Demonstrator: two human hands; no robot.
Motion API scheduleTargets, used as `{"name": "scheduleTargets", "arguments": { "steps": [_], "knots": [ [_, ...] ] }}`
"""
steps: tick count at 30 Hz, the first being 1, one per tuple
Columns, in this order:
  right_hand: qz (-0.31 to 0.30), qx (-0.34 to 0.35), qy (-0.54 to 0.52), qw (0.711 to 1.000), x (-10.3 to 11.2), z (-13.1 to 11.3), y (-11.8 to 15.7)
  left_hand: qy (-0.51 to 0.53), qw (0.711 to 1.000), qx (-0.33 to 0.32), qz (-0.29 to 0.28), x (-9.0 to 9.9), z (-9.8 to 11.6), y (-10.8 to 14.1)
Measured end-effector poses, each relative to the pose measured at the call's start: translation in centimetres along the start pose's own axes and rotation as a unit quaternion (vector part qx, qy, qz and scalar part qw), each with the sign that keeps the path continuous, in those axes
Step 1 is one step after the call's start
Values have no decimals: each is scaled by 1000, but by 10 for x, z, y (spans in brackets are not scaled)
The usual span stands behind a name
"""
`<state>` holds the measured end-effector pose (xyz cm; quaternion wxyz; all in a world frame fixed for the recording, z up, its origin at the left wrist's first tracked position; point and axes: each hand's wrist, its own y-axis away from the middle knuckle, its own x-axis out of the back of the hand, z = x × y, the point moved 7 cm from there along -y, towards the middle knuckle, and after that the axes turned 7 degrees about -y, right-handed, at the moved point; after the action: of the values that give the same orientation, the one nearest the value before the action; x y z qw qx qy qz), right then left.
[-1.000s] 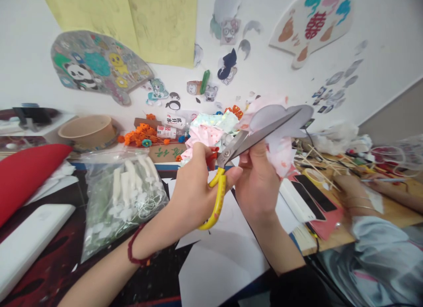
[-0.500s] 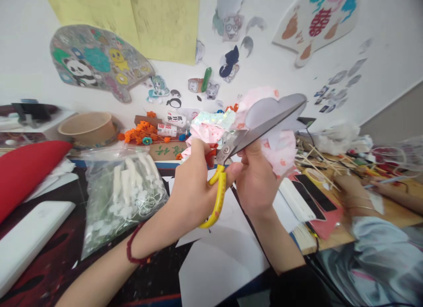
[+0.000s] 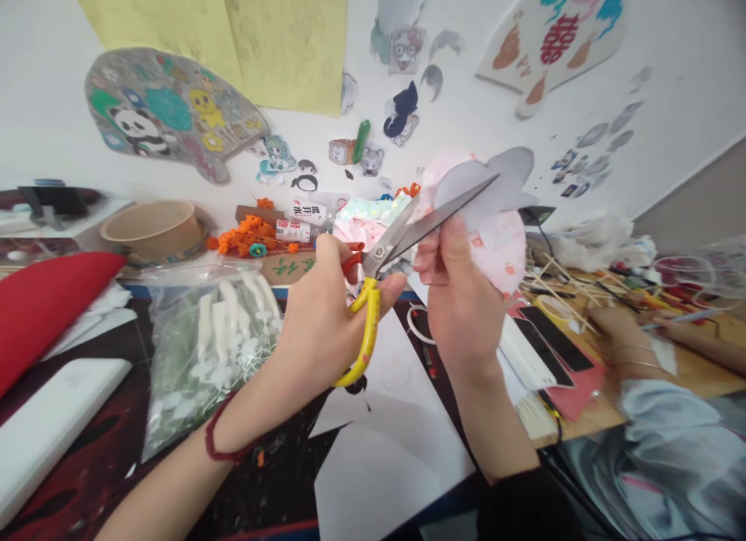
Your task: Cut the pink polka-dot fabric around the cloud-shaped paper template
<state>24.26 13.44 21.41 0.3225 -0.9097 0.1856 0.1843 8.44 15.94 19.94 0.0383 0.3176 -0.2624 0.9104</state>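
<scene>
My left hand (image 3: 323, 319) is closed on the scissors (image 3: 368, 331), which have a yellow lower handle and a red upper one. The scissor blades are spread apart and point up to the right. One long blade crosses in front of the grey cloud-shaped paper (image 3: 507, 176). My right hand (image 3: 466, 300) pinches that paper from below, with its thumb on the front. Pink patterned paper (image 3: 507, 253) shows behind the cloud shape. Crumpled patterned paper (image 3: 373, 214) is beyond the scissors. White sheets (image 3: 385, 471) lie below my hands.
On the left are a clear plastic bag (image 3: 215, 339), a brown tape roll (image 3: 152, 226) and a white box (image 3: 58, 424). Orange flowers (image 3: 248, 234) sit by the wall. At the right, another person's hand (image 3: 623, 331) rests near wooden sticks (image 3: 559, 300).
The scissors have moved left and their blades have opened wider. My right hand and the papers have shifted slightly right, and the cloud shape has tilted upward.
</scene>
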Motion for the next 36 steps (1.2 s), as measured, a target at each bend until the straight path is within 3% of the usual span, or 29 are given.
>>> {"name": "scheduleTargets", "arguments": {
  "steps": [10,36],
  "knots": [
    [-53,-66,-9,996,-4,1,0,36,999,-13,2,-1,1,1],
    [-77,-58,46,994,-4,-6,-4,108,994,3,8,-3,-4,4]
  ]
}}
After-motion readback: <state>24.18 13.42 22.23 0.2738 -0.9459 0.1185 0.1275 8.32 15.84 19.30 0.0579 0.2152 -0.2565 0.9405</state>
